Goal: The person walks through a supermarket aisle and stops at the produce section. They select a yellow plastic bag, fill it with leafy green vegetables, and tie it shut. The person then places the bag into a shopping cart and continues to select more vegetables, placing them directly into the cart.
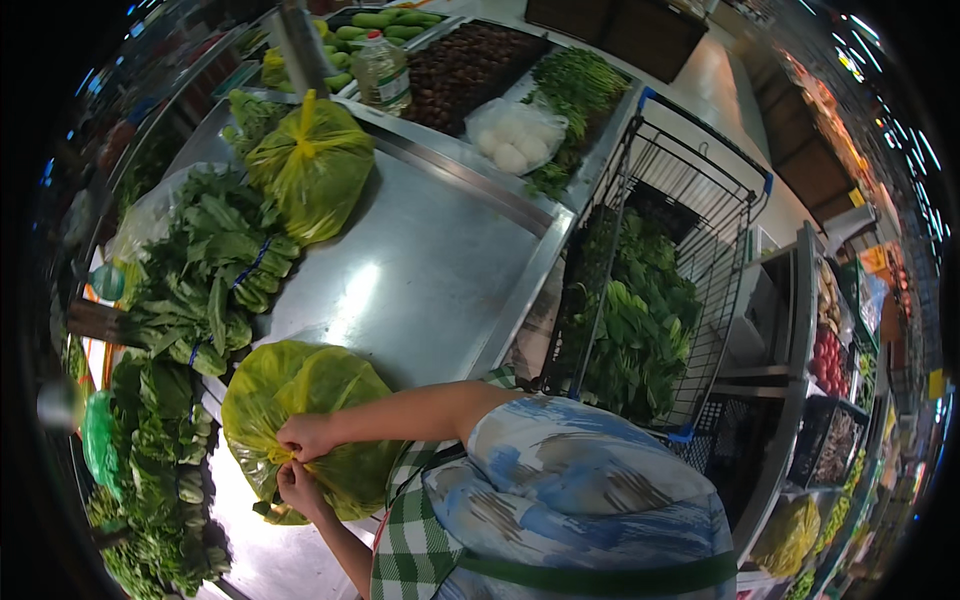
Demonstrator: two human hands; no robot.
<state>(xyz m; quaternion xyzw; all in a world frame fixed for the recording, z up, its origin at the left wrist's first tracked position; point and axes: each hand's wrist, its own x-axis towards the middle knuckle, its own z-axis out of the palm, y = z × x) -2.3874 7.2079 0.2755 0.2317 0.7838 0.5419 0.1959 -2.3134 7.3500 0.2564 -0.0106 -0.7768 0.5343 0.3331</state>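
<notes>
My right hand [307,436] pinches the gathered neck of a large yellow translucent plastic bag [315,375]. Just below it in the picture, my left hand [298,487] grips the same twisted neck, the two hands nearly touching. The bag looks full; its contents cannot be told. It rests at the near edge of a metal counter [420,247]. A second yellow bag [311,172], its neck drawn up into a point, stands farther along the counter. Beside the bags lie leafy green bunches [217,247] bound with blue ties.
Behind the counter's raised rim are an oil bottle [382,75], a clear bag of round white items [517,139], dark brown produce [472,67] and herbs [574,90]. A wire shopping cart [720,300] holding greens stands at the right, near produce shelves [795,315].
</notes>
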